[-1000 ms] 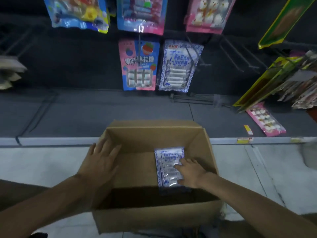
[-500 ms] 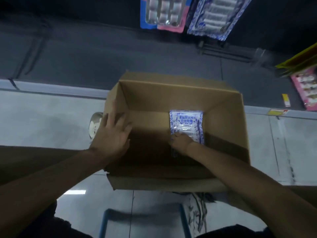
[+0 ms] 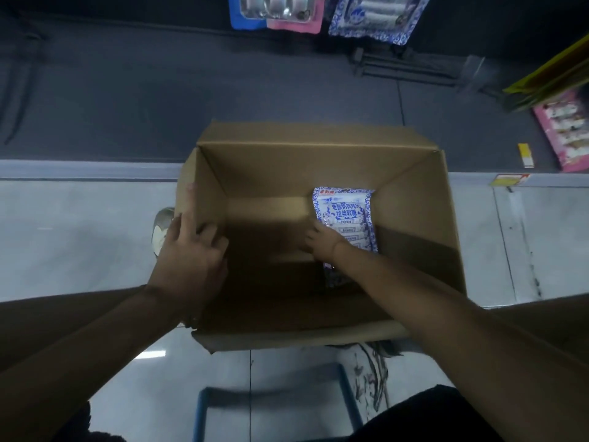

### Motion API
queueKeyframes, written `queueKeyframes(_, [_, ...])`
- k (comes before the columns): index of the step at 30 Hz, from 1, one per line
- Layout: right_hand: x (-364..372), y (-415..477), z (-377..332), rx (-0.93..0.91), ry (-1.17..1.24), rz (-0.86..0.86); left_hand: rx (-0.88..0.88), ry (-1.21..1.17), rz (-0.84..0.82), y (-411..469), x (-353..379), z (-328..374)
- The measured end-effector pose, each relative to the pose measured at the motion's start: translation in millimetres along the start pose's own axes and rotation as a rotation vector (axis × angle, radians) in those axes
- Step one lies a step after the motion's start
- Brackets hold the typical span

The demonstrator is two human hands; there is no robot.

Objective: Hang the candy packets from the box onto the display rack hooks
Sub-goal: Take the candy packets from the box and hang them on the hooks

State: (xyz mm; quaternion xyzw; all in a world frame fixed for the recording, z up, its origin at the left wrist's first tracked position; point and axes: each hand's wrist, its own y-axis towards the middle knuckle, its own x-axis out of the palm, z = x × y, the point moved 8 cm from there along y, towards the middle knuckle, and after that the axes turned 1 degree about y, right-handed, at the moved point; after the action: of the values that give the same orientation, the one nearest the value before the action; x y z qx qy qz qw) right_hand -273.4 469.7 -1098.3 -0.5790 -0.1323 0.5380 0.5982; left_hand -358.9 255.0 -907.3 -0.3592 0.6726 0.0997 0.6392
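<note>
Head view: cardboard box (image 3: 318,161) open below me. My left hand (image 3: 191,253) lies straight-fingered on its left wall to steady it. My right hand (image 3: 322,242) rests on the blue-white candy packet (image 3: 344,208) lying inside; whether it's pinched, I cannot tell.

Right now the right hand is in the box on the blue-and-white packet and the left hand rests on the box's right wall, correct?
No: the head view shows the left hand on the left wall of the box, not the right. The right hand is in the box on the blue-and-white packet, as you said.
</note>
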Motion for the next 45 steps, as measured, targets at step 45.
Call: queueKeyframes(45, [-136,-340,178,0.555,0.700,0.718,0.005,-1.611,-0.012,51,-197,114])
